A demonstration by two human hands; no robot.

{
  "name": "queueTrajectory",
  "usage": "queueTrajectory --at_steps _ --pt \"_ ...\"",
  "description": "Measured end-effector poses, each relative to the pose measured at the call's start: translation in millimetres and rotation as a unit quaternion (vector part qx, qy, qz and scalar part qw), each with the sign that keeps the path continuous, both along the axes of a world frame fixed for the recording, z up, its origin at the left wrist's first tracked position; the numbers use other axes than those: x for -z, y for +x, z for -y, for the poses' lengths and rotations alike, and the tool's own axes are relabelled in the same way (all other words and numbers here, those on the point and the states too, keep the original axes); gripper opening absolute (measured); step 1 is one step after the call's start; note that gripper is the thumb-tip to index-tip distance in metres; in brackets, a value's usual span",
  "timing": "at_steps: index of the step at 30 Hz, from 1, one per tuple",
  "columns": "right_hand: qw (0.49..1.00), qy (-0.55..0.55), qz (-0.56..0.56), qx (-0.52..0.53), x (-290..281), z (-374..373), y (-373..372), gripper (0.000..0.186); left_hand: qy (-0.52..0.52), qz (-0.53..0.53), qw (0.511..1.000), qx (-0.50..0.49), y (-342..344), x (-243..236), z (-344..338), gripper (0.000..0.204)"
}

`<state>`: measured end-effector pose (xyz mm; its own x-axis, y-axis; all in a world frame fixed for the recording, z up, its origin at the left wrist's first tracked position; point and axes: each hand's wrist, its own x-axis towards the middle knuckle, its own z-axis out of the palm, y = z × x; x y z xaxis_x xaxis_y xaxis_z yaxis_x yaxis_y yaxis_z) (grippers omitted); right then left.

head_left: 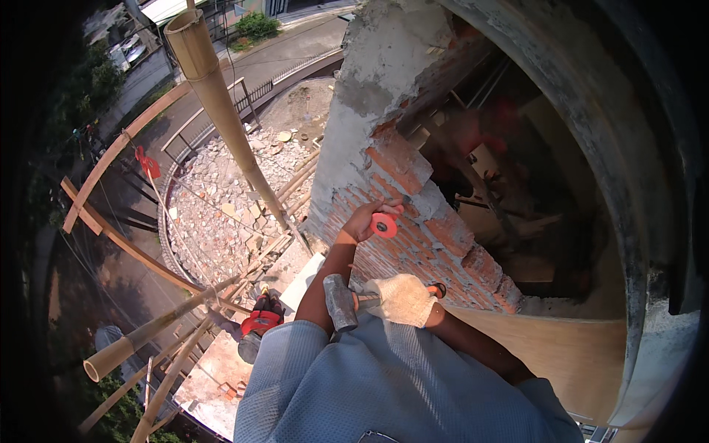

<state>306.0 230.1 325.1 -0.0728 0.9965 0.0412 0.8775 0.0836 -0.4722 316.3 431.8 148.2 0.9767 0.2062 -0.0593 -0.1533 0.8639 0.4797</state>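
My bare left hand (362, 220) is closed around a chisel with a round red hand guard (384, 224). The chisel's dark metal end (405, 200) points at the broken edge of the brick wall (399, 255), though I cannot tell whether it touches. In a pale work glove, my right hand (402, 299) grips a club hammer by its handle. The heavy grey hammer head (340, 303) is close to my chest, beside my left forearm. Exposed orange bricks and grey mortar line the wall, with rough plaster (354, 96) farther up.
A thick bamboo pole (214, 88) rises left of the wall, and more bamboo poles (125, 354) cross lower left. Below, a person in red (262, 322) is beside the scaffold. Rubble (214, 199) covers the ground. Right of the wall is a dark opening (546, 221) with timber inside.
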Motion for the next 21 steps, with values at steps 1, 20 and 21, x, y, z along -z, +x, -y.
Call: queueTrajectory --at_steps 1,20,21 --pt "0.999 -0.016 0.024 0.016 -0.1 -4.3 -2.1 0.035 0.001 0.007 1.000 0.006 -0.7 0.4 -0.7 0.055" --pt "0.955 -0.193 0.167 0.150 16.3 -6.1 16.8 0.023 -0.037 0.000 0.999 0.015 -3.1 1.7 -3.2 0.055" --pt "0.971 -0.171 0.128 0.106 14.1 -6.2 10.9 0.022 -0.029 -0.002 0.999 0.016 -1.8 2.0 -4.2 0.055"
